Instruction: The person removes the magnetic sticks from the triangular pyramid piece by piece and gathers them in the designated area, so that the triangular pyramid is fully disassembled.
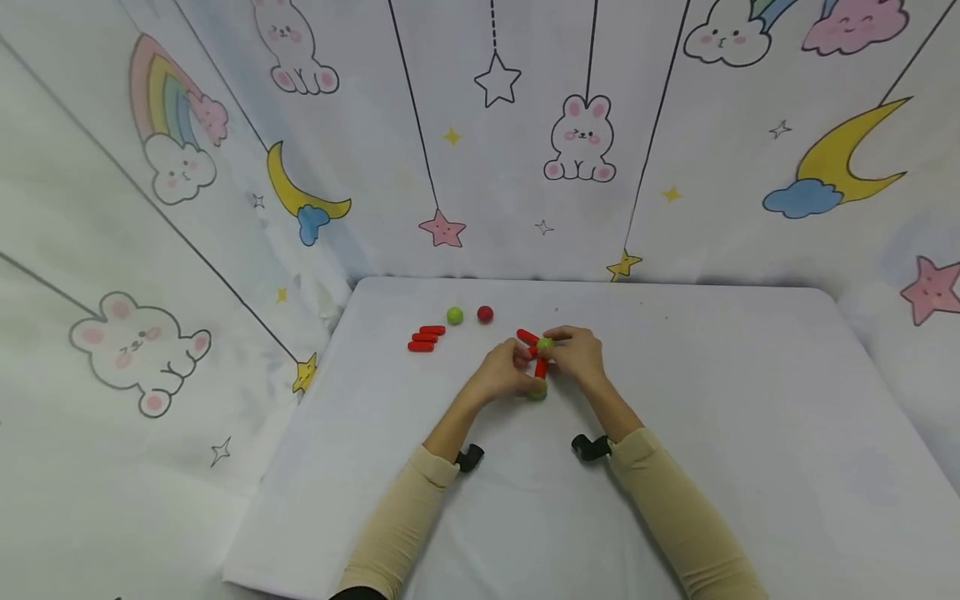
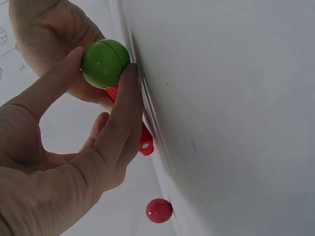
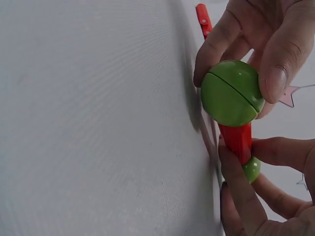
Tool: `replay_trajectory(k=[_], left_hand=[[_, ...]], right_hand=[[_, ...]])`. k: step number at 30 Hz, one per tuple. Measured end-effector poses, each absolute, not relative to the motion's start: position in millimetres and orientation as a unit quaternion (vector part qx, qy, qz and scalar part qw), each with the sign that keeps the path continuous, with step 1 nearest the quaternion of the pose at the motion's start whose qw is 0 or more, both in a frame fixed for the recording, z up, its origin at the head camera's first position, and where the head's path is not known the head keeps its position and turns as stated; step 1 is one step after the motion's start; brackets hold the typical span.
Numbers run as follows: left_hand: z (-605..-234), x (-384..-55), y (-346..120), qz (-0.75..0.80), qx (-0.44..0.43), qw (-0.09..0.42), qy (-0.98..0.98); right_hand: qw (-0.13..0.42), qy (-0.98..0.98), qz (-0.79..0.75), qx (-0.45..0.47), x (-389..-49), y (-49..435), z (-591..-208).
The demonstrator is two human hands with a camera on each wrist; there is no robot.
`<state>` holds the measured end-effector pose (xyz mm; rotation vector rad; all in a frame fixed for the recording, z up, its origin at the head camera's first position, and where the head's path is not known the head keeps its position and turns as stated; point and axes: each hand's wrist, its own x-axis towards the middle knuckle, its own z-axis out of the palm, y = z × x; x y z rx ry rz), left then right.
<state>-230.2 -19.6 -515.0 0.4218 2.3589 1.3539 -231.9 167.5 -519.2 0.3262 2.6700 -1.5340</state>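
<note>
My left hand (image 1: 504,372) pinches a green ball (image 2: 106,64) between thumb and fingers, low over the table. A red rod (image 3: 237,140) joins up with this ball in the right wrist view. My right hand (image 1: 576,353) pinches that rod between thumb and finger, at its other end. A second green ball (image 1: 545,342) sits by the right fingertips, partly covered by them in the right wrist view. Another red rod (image 1: 527,337) slants away to the far left of this ball. A further bit of red shows between the hands, mostly hidden by the left fingers.
Several red rods (image 1: 423,337) lie side by side at the table's far left. Close to them sit a loose green ball (image 1: 454,316) and a red ball (image 1: 485,314). The white table (image 1: 712,400) backs onto a patterned curtain (image 1: 517,200).
</note>
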Motion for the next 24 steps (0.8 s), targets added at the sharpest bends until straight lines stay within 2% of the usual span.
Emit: replay_trajectory(k=[9,24], left_hand=[[-508.8,-227.5,-18.4,0.478,0.131,0.174,0.851],[-503.9,-231.2,-29.0,0.485,0.132,0.188,0.844]], right_hand=[[0.021,0.846,-0.515,0.134,-231.8,170.8,-516.3],[0.02,0.828,-0.54,0.148,-231.2,171.6,-517.3]])
